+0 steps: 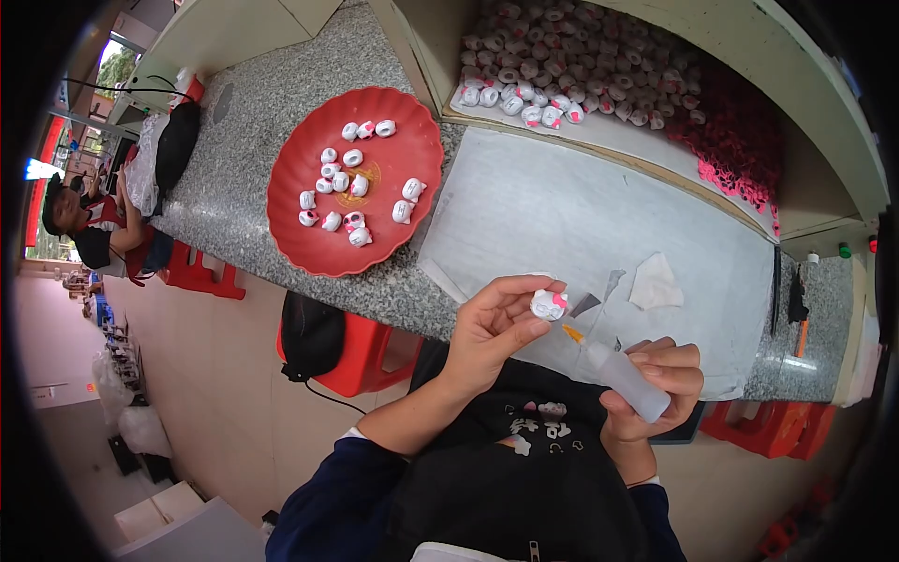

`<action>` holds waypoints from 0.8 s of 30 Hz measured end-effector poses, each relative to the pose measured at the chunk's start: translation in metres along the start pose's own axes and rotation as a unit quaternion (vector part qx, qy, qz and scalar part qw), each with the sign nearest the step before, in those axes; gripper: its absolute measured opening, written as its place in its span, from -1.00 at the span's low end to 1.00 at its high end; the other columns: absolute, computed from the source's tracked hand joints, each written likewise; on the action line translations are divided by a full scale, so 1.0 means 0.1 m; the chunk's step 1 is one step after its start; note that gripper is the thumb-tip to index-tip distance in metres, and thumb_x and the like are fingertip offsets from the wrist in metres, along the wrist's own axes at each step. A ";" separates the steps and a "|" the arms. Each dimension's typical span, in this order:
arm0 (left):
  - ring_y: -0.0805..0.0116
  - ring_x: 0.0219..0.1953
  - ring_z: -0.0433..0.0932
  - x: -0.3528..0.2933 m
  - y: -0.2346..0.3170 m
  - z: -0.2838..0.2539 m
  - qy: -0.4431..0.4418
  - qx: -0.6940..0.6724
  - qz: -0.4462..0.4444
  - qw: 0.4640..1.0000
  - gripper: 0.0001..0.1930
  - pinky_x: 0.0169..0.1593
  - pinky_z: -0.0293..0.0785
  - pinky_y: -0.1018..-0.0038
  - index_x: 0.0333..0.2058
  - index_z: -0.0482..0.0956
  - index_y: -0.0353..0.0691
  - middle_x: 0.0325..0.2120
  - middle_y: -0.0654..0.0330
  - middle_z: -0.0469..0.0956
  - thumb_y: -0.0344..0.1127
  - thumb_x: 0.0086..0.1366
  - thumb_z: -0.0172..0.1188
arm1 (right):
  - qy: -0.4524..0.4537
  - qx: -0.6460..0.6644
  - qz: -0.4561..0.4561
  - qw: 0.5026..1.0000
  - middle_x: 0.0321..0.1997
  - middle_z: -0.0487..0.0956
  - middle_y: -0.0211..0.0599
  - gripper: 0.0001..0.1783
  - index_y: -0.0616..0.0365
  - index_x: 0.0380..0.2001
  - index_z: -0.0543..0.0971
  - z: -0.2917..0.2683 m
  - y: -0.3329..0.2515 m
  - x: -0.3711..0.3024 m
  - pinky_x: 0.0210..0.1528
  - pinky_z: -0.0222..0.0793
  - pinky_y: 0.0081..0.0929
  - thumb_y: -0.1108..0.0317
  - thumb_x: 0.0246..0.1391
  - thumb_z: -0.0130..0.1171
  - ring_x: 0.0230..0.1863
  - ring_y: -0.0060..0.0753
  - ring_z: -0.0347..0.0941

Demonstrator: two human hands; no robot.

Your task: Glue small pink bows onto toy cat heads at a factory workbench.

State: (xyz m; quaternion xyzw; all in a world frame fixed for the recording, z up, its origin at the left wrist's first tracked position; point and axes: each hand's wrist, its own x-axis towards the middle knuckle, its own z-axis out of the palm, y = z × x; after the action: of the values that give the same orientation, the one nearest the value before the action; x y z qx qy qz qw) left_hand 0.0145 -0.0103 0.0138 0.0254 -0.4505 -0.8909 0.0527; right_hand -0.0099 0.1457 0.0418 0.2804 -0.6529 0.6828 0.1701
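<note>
Between the thumb and fingers of my left hand [492,332] is a small white cat-head figure [548,304] with a pink bow. My right hand [655,384] grips a translucent white squeeze bottle [629,382], tilted so that its orange nozzle tip [572,332] points at the figure. A small gap seems to separate the tip from the figure. Both hands are over the near edge of a white paper sheet [562,206]. Left of the sheet, a red scalloped plate [300,253] carries several more white figures [352,158], spread in loose groups.
A shelf behind the sheet holds a big heap of white figures [571,56] and a pile of pink pieces [740,159]. A crumpled white cloth [656,283] lies on the sheet. Red stools [361,361] stand below the granite counter [253,122]. Another person [108,229] sits at far left.
</note>
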 end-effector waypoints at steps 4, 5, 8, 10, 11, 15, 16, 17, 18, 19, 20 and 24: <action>0.36 -0.17 0.37 -0.01 0.00 0.00 -0.006 0.005 -0.004 1.000 -0.66 -0.07 0.31 0.42 -0.18 0.26 -0.36 -0.21 0.02 0.35 -0.59 0.01 0.02 | -0.007 -0.007 -0.002 1.000 -0.46 0.30 -0.34 -0.51 0.10 -0.42 0.33 0.00 0.00 -0.01 -0.53 0.29 -0.65 0.36 -0.49 0.37 -0.56 -0.53 0.30; 0.36 -0.17 0.37 -0.01 0.00 0.00 -0.007 0.004 -0.002 1.000 -0.67 -0.08 0.31 0.42 -0.18 0.27 -0.36 -0.21 0.02 0.35 -0.59 0.01 0.02 | -0.007 -0.007 -0.002 1.000 -0.46 0.30 -0.34 -0.51 0.10 -0.42 0.33 -0.01 -0.01 -0.01 -0.53 0.29 -0.65 0.36 -0.49 0.37 -0.56 -0.53 0.30; 0.36 -0.17 0.37 -0.01 0.00 0.00 0.000 0.006 -0.007 1.000 -0.67 -0.08 0.31 0.42 -0.19 0.27 -0.36 -0.21 0.02 0.35 -0.58 0.00 0.02 | -0.018 -0.007 0.005 1.000 -0.45 0.30 -0.35 -0.51 0.10 -0.42 0.34 -0.01 -0.01 -0.01 -0.53 0.28 -0.64 0.40 -0.51 0.37 -0.56 -0.53 0.29; 0.36 -0.18 0.38 -0.01 -0.01 0.00 0.003 0.004 -0.007 1.000 -0.67 -0.08 0.31 0.43 -0.19 0.27 -0.36 -0.21 0.01 0.35 -0.58 0.00 0.03 | 0.001 -0.036 0.008 0.999 -0.50 0.28 -0.39 -0.54 0.09 -0.48 0.30 0.02 -0.02 -0.02 -0.54 0.22 -0.70 0.20 -0.42 0.33 -0.60 -0.59 0.23; 0.36 -0.18 0.38 -0.01 -0.01 0.00 0.004 0.002 -0.005 1.000 -0.66 -0.08 0.31 0.43 -0.18 0.27 -0.36 -0.21 0.01 0.35 -0.57 0.00 0.03 | 0.000 -0.036 0.008 0.999 -0.50 0.28 -0.39 -0.54 0.09 -0.48 0.30 0.02 -0.03 -0.01 -0.54 0.22 -0.70 0.20 -0.42 0.33 -0.60 -0.59 0.23; 0.35 -0.19 0.38 -0.02 -0.01 0.00 0.009 0.000 -0.014 1.000 -0.66 -0.08 0.30 0.43 -0.18 0.27 -0.35 -0.21 0.02 0.35 -0.57 0.00 0.03 | 0.016 -0.038 0.000 0.999 -0.50 0.29 -0.38 -0.55 0.09 -0.48 0.30 0.03 -0.03 -0.01 -0.54 0.22 -0.69 0.21 -0.41 0.33 -0.59 -0.58 0.23; 0.35 -0.19 0.39 -0.02 -0.01 -0.01 0.005 -0.005 -0.015 1.000 -0.66 -0.08 0.30 0.43 -0.18 0.27 -0.35 -0.21 0.03 0.36 -0.56 0.00 0.04 | 0.018 -0.043 -0.003 0.999 -0.50 0.29 -0.38 -0.55 0.09 -0.48 0.30 0.02 -0.03 -0.02 -0.54 0.22 -0.68 0.21 -0.41 0.33 -0.59 -0.58 0.23; 0.34 -0.20 0.39 -0.02 -0.01 -0.01 0.002 -0.010 -0.016 1.000 -0.66 -0.08 0.30 0.43 -0.18 0.27 -0.35 -0.21 0.04 0.36 -0.56 0.00 0.04 | 0.018 -0.043 -0.003 0.999 -0.50 0.29 -0.38 -0.55 0.09 -0.48 0.30 0.02 -0.03 -0.02 -0.54 0.22 -0.68 0.21 -0.41 0.33 -0.59 -0.58 0.23; 0.34 -0.20 0.39 -0.02 -0.01 0.00 0.001 -0.011 -0.018 1.000 -0.66 -0.08 0.30 0.43 -0.18 0.27 -0.35 -0.21 0.04 0.36 -0.56 0.00 0.04 | 0.019 -0.049 -0.006 0.999 -0.50 0.29 -0.38 -0.55 0.09 -0.48 0.30 0.02 -0.03 -0.01 -0.55 0.22 -0.68 0.20 -0.41 0.33 -0.59 -0.58 0.23; 0.34 -0.20 0.40 -0.02 -0.01 0.00 0.002 -0.012 -0.019 1.000 -0.66 -0.09 0.30 0.43 -0.18 0.27 -0.35 -0.22 0.04 0.36 -0.56 0.00 0.04 | 0.021 -0.055 -0.010 0.998 -0.50 0.29 -0.38 -0.55 0.09 -0.48 0.29 0.02 -0.02 -0.01 -0.55 0.23 -0.67 0.20 -0.41 0.33 -0.60 -0.58 0.23; 0.34 -0.21 0.40 -0.02 -0.02 0.01 0.004 -0.013 -0.020 1.000 -0.65 -0.09 0.30 0.43 -0.18 0.27 -0.35 -0.22 0.05 0.36 -0.56 0.00 0.04 | 0.021 -0.056 -0.009 0.998 -0.50 0.29 -0.38 -0.55 0.09 -0.48 0.29 0.03 -0.02 -0.01 -0.55 0.23 -0.67 0.20 -0.41 0.33 -0.60 -0.58 0.23; 0.34 -0.21 0.40 -0.02 -0.03 -0.01 0.000 -0.011 -0.017 1.000 -0.66 -0.09 0.30 0.44 -0.18 0.27 -0.35 -0.21 0.04 0.36 -0.56 0.00 0.04 | 0.022 -0.051 -0.007 0.998 -0.50 0.29 -0.39 -0.54 0.08 -0.48 0.29 0.03 -0.02 -0.02 -0.55 0.23 -0.67 0.20 -0.42 0.33 -0.60 -0.57 0.24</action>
State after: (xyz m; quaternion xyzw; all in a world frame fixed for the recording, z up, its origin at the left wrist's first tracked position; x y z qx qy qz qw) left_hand 0.0166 -0.0091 0.0105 0.0322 -0.4401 -0.8965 0.0381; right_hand -0.0061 0.1429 0.0422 0.2611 -0.6809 0.6535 0.2029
